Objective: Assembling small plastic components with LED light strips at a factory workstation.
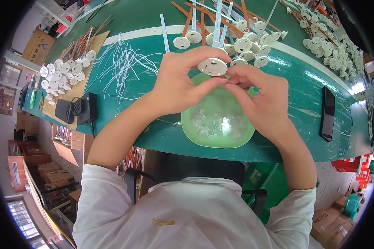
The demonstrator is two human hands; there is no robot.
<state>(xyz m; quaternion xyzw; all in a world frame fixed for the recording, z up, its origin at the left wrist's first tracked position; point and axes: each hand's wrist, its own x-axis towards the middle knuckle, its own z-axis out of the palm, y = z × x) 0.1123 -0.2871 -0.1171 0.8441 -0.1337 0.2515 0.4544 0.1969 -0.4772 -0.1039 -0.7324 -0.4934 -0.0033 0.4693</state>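
The bowl (220, 144) is pale, translucent green — lighter than the deep green tabletop (297, 103) beneath, whitish-streaked to its right. Over the bowl's far rim, the disc (212, 66) is white with dark slots. Left of it, white wires (126, 62); right, a black phone (328, 114). Beyond it, orange-brown strips (188, 20) and whitish, yellow-dotted strips (217, 25) — nearer than it, a gold-printed white shirt (187, 211).

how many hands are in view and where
2. The left hand holds the white disc from its left; the right hand is at its lower right edge, both near the green bowl. No others show.
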